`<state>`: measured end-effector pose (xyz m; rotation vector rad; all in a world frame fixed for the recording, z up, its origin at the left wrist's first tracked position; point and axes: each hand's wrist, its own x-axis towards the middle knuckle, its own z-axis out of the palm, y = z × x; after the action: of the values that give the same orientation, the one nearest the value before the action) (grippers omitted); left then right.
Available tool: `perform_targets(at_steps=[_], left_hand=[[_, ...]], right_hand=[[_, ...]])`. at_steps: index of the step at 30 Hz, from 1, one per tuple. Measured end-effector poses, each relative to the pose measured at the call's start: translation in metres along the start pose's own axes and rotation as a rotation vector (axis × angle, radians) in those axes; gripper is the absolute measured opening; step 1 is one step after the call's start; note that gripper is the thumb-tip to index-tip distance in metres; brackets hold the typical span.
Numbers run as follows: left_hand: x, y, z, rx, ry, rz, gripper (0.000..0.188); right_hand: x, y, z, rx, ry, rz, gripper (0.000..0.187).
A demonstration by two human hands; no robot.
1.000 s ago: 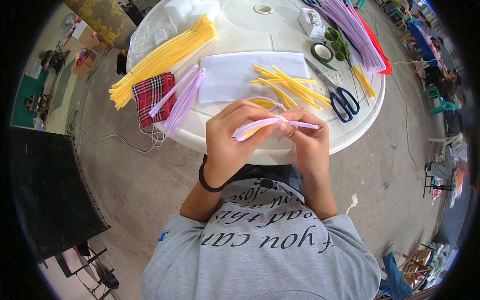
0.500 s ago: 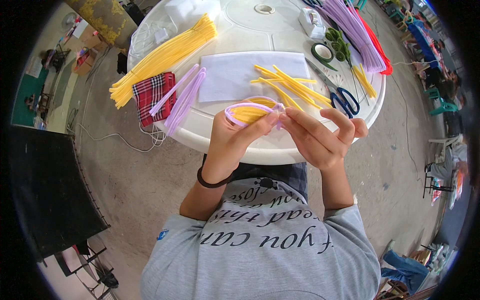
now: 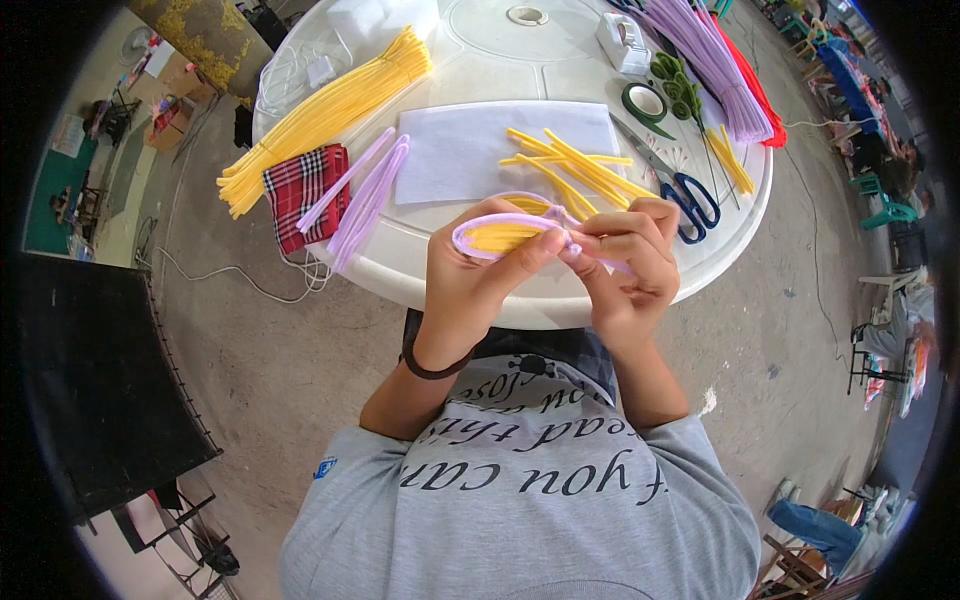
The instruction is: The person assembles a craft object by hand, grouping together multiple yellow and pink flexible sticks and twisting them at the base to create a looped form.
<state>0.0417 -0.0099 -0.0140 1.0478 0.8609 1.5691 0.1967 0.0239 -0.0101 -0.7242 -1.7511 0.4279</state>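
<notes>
My left hand (image 3: 476,275) is closed around looped pipe cleaner petals (image 3: 497,239), yellow inside with lilac rims. Its thumb presses near the point where the loops come together. At that same point my right hand (image 3: 637,268) pinches the lilac pipe cleaner ends, and a lilac length shows under its fingers. Just beyond both hands, several loose yellow pipe cleaners (image 3: 590,172) lie across a white sheet (image 3: 450,150). Folded lilac pipe cleaners (image 3: 368,205) rest left of the sheet, partly over a red plaid cloth (image 3: 292,200).
On the white round table (image 3: 480,60) sit a yellow pipe cleaner bundle (image 3: 335,115), a lilac bundle (image 3: 710,75), blue-handled scissors (image 3: 690,208), green tape (image 3: 645,103), a white tape dispenser (image 3: 625,45) and green coiled pieces (image 3: 678,90). A white cable (image 3: 250,278) trails on the floor.
My right hand has moved in to the left and curled its fingers closer around the lilac ends. The petals have turned slightly in my left hand, which stays nearly in place.
</notes>
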Motion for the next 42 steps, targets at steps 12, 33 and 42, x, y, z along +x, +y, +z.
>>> perform_targets(at_steps=[12,33,42], left_hand=[[-0.003,0.009,0.002,-0.096,0.083,-0.084,0.012],[-0.004,0.015,0.0,0.234,0.053,0.094,0.01],[0.007,0.011,-0.014,0.426,-0.128,0.357,0.014]], right_hand=[[0.004,-0.008,-0.009,-0.244,-0.035,-0.032,0.015],[0.031,-0.013,-0.022,-0.048,-0.326,0.059,0.012],[0.024,0.003,-0.022,0.486,-0.464,0.548,0.006]])
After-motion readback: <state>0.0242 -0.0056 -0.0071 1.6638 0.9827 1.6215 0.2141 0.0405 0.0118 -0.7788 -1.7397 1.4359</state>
